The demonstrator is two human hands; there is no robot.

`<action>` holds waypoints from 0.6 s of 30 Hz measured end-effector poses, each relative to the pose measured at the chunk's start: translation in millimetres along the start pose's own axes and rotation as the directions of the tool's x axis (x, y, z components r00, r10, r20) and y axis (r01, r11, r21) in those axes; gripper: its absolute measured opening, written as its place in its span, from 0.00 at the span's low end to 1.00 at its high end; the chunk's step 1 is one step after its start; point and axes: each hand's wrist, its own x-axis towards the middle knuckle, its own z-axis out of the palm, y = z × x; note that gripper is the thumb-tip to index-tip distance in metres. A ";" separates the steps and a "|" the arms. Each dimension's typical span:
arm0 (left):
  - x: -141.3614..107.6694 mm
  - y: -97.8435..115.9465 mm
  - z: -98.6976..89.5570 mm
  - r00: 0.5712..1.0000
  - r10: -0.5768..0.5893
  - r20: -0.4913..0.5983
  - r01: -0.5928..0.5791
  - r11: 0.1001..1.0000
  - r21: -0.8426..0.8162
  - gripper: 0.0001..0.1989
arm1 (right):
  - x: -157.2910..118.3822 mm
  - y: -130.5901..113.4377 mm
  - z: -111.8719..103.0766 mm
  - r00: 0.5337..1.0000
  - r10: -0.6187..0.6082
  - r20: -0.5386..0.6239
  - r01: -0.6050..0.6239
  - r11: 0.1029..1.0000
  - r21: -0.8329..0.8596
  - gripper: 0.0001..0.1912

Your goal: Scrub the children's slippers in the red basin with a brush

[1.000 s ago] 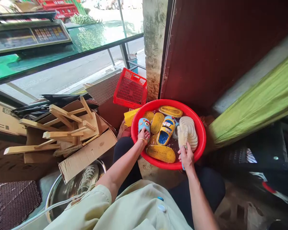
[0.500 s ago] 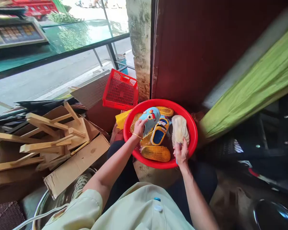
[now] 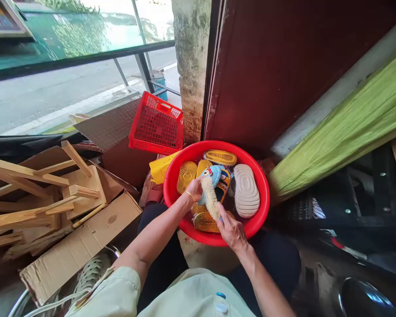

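Observation:
My left hand (image 3: pixel 194 189) grips a light blue slipper (image 3: pixel 214 172) with a cartoon figure on it, over the middle of the basin. In my right hand (image 3: pixel 231 230) is a scrub brush (image 3: pixel 210 199) with pale bristles, held across the blue slipper and hiding part of it. Whether the bristles press on the slipper I cannot tell. Below them a red basin (image 3: pixel 266 193) holds water and several slippers. A yellow slipper (image 3: pixel 220 157) lies sole up at its far side, and a white-soled slipper (image 3: pixel 247 189) lies at its right.
A red plastic crate (image 3: pixel 158 125) stands beyond the basin's left side. Wooden stools (image 3: pixel 82 187) and a cardboard piece (image 3: pixel 86 235) crowd the left. Behind is a dark red panel (image 3: pixel 277 79); green cloth (image 3: pixel 343 119) slants down at the right.
My right hand has brought the brush from the white-soled slipper leftward to the blue slipper. My left hand has drawn the blue slipper nearer and turned it. The view has shifted slightly.

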 end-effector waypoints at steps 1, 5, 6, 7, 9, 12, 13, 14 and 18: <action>1.5 1.2 2.5 1.000 -0.021 0.020 0.022 0.999 -0.039 0.25 | 1.6 -2.3 0.3 1.000 0.004 0.026 -0.003 0.999 -0.047 0.30; 0.6 3.3 13.7 0.989 -0.097 0.109 0.114 0.981 -0.156 0.27 | 53.6 -3.5 -20.6 0.987 0.162 -0.014 -0.159 0.948 -0.276 0.31; -1.0 3.7 15.7 0.988 -0.105 0.117 0.123 0.979 -0.163 0.28 | 74.4 -3.7 -27.5 0.979 0.200 -0.028 -0.199 0.931 -0.304 0.31; -3.0 4.4 16.9 0.987 -0.104 0.122 0.124 0.978 -0.166 0.31 | 94.4 -4.4 -33.0 0.977 0.213 -0.024 -0.210 0.926 -0.314 0.31; -7.4 7.1 17.4 0.987 -0.083 0.140 0.106 0.980 -0.166 0.37 | 122.0 -6.5 -37.1 0.972 0.234 -0.038 -0.234 0.926 -0.297 0.31; -13.5 12.1 15.0 0.988 -0.031 0.151 0.060 0.980 -0.190 0.45 | 109.0 -9.6 -24.0 0.970 0.237 -0.046 -0.242 0.946 -0.216 0.33; -14.8 13.4 14.2 0.989 -0.018 0.147 0.049 0.976 -0.210 0.47 | 90.1 -10.5 -16.2 0.975 0.219 -0.025 -0.220 0.957 -0.191 0.33; -15.5 14.1 13.7 0.989 -0.007 0.146 0.041 0.971 -0.236 0.48 | 66.8 -11.4 -8.3 0.982 0.191 0.003 -0.188 0.970 -0.157 0.34; -13.6 11.5 14.7 0.982 0.004 0.190 0.057 0.948 -0.313 0.49 | -11.5 -13.2 8.7 0.992 0.088 0.085 -0.082 0.994 -0.076 0.34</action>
